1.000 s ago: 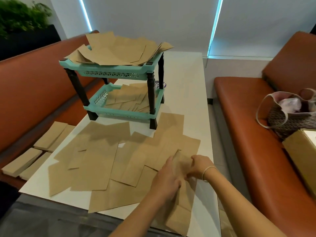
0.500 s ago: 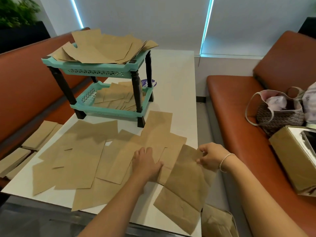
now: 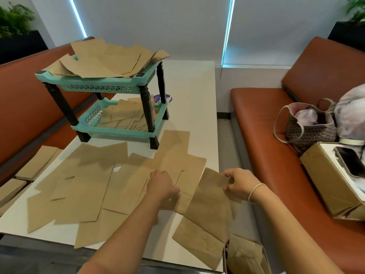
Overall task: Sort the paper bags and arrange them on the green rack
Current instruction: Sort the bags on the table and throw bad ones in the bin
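Flat brown paper bags point(image 3: 83, 186) strewn before two-tier green rack point(image 3: 102, 87), more on both shelves.
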{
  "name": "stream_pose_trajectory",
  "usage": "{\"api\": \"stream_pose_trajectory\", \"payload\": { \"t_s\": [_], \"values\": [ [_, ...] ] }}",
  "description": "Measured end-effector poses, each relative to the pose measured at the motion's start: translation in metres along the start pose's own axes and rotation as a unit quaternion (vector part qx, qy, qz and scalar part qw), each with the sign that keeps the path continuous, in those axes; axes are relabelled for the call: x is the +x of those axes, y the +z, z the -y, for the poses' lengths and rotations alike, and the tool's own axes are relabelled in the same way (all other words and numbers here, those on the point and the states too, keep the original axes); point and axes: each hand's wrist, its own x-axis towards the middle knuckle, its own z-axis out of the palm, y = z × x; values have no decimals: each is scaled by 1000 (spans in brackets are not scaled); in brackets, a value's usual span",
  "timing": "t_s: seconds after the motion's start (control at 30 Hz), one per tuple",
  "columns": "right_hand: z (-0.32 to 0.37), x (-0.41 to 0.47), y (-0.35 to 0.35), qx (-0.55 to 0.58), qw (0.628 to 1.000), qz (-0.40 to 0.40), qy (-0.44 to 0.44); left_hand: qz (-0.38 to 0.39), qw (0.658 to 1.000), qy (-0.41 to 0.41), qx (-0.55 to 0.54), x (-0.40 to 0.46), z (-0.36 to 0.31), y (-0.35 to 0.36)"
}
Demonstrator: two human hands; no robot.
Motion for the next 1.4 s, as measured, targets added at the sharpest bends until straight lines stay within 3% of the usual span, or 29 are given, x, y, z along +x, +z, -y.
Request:
{"api": "stream_pose_trajectory", "payload": {
  "t_s": [0.17, 0.4, 0.53, 0.6, 0.73, 0.83, 0.97, 1.03, 1.13, 1.4],
  "values": [
    [4, 0, 2, 7, 1000, -28, -8, -70, 997, 6, 16, -2, 0, 3],
    [6, -1, 0, 46, 997, -42, -46, -108, 989, -62, -80, -9, 4, -36],
    [4, -4, -12, 114, 991, -43, -54, -236, 954, -41, -180, -30, 0, -78],
    [2, -6, -20, 170, 982, -51, -57, -245, 935, -9, -255, -42, -4, -100],
    [-4, -13, -40, 217, 970, -90, -57, -201, 898, 84, -383, -60, -17, -126],
    [-11, -25, -62, 139, 977, -155, -43, -140, 860, 129, -473, -70, -36, -125],
    [-40, -44, -87, 27, 965, -259, 38, -101, 859, 150, -478, -73, -75, -105],
    [-70, -48, -85, 10, 956, -276, 101, -82, 872, 151, -458, -72, -97, -86],
    [-124, -47, -58, 3, 957, -223, 188, -38, 890, 153, -428, -70, -129, -51],
    [-241, -46, 93, 96, 940, -98, 313, 77, 931, 165, -316, -69, -178, 35]
  ]
}}
